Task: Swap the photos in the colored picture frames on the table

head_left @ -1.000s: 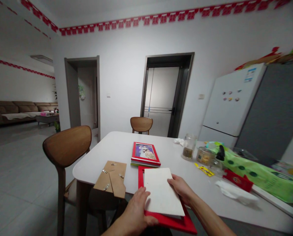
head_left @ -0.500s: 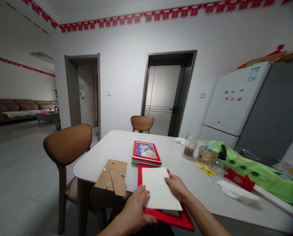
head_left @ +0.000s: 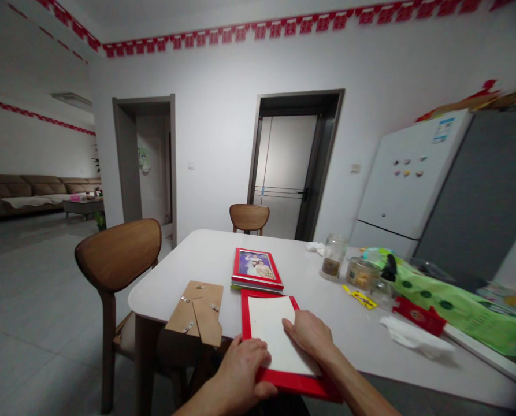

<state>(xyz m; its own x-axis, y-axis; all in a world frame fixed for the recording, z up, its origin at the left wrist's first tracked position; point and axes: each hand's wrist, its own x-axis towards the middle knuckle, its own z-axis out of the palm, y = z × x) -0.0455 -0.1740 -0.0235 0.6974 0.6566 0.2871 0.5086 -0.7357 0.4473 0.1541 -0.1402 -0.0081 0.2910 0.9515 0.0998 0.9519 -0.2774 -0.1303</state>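
A red picture frame (head_left: 246, 315) lies at the near edge of the white table, partly overhanging it. A white sheet of paper or card (head_left: 270, 323) lies within the frame's border. My left hand (head_left: 244, 367) is closed on the frame's lower left corner, its fingers over the sheet's edge and its thumb along the red border. My right hand (head_left: 312, 335) is bent over the right side of the frame, with its thumb pressed on the sheet; its other fingers are partly hidden. Left of the frame rests a brown backing board (head_left: 190, 309) with metal clips and a stand flap.
A second red frame with a photo (head_left: 258, 266) lies just beyond. On the right are a glass jar (head_left: 333, 260), a lidded container (head_left: 362, 273), a yellow packet (head_left: 362, 297), tissue (head_left: 416, 338) and a green bag (head_left: 457, 303). Wooden chairs (head_left: 119, 254) stand around the table (head_left: 184, 260).
The white sheet has settled lower and flatter into the red frame. My right hand has moved slightly left over it, and my left fingers have shifted further onto the sheet.
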